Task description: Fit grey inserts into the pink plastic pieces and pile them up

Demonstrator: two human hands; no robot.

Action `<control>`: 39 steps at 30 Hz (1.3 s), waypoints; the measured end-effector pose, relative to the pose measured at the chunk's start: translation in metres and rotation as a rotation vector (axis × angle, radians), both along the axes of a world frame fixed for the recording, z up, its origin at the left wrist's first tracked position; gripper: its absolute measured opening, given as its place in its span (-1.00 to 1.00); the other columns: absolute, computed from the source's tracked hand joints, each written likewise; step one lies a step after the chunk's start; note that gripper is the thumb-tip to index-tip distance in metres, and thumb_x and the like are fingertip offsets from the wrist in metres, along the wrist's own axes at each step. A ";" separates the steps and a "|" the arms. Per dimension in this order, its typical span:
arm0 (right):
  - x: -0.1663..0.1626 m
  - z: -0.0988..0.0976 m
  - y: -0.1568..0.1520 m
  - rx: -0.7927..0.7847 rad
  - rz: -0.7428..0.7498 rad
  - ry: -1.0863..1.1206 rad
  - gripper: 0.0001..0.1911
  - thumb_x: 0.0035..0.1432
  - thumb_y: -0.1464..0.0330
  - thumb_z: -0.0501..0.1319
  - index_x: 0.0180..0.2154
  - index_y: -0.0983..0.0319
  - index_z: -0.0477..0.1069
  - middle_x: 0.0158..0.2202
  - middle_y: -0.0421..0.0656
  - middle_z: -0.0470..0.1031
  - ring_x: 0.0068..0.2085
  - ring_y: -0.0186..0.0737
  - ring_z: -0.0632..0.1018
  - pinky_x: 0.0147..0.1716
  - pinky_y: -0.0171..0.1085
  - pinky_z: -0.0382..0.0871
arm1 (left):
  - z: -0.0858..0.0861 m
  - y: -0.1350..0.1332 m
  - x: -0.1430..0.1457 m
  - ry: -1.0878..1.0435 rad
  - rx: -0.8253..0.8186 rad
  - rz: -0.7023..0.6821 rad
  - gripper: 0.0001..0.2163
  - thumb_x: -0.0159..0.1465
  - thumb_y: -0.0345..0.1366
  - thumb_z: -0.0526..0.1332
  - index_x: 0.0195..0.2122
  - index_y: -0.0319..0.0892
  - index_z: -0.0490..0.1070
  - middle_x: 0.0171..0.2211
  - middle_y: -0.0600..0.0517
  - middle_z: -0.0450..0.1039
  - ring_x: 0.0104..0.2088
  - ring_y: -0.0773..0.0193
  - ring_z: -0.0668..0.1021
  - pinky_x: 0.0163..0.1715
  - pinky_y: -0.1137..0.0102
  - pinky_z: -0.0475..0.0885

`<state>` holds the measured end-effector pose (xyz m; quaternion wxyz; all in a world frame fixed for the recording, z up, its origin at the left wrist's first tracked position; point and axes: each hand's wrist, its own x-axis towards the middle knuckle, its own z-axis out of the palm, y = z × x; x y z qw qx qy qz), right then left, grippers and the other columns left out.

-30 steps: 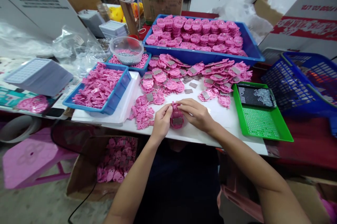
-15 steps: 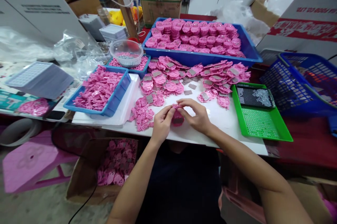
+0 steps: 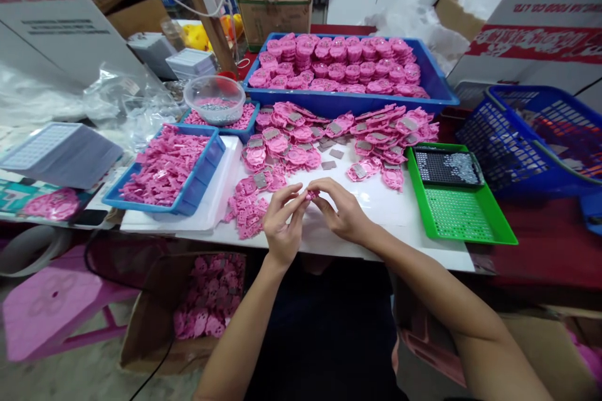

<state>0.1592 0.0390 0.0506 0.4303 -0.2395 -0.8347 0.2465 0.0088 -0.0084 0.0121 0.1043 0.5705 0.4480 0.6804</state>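
Observation:
Just above the table's front edge, my left hand (image 3: 285,225) and my right hand (image 3: 341,208) meet at a pink plastic part (image 3: 311,195). Fingertips of both hands pinch it, and they hide most of its shape. Left of my left hand lies a heap of small pink plastic pieces (image 3: 248,213). Beyond my hands spread pink plastic casings (image 3: 291,137), several with a grey square on them. Loose grey square plates (image 3: 328,165) lie on the white tabletop (image 3: 376,216) among the casings.
A blue tray (image 3: 350,100) of stacked pink parts stands at the back. To the left is a blue bin (image 3: 185,200) of pink pieces, with a clear bowl (image 3: 215,100) behind it. A green tray (image 3: 505,233) and blue basket (image 3: 531,137) stand right. Below is a cardboard box (image 3: 141,332).
The dark-marked pink piece that showed below my fingers no longer shows there. My left fingers have shifted and spread somewhat around the pink part. The whole view has moved slightly.

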 end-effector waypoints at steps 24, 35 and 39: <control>0.010 0.009 0.008 -0.199 0.013 -0.037 -0.78 0.39 0.31 0.17 -0.02 0.23 0.50 -0.08 -0.05 0.61 -0.09 -0.18 0.62 -0.06 -0.22 0.52 | -0.002 0.004 -0.004 -0.291 -0.180 -0.079 -0.87 0.31 -0.26 0.32 -0.16 -0.12 0.63 -0.11 -0.05 0.63 -0.05 0.21 0.64 0.02 0.25 0.55; 0.016 0.017 0.010 -0.145 0.064 -0.066 -0.81 0.36 0.29 0.18 -0.11 0.21 0.53 -0.20 -0.10 0.62 -0.21 -0.25 0.60 -0.24 -0.27 0.59 | -0.001 -0.001 0.001 -0.461 -0.299 -0.121 -0.74 0.21 -0.16 0.41 -0.12 -0.14 0.63 -0.19 -0.03 0.64 -0.18 0.25 0.66 -0.09 0.36 0.58; 0.016 0.018 0.013 -0.330 0.067 -0.103 -0.80 0.33 0.24 0.21 -0.18 0.23 0.51 -0.23 -0.13 0.57 -0.22 -0.27 0.57 -0.29 -0.33 0.52 | 0.000 0.000 0.002 -0.531 -0.342 -0.145 -0.56 0.17 -0.12 0.44 0.06 -0.12 0.55 -0.23 -0.01 0.63 -0.26 0.31 0.65 -0.20 0.45 0.58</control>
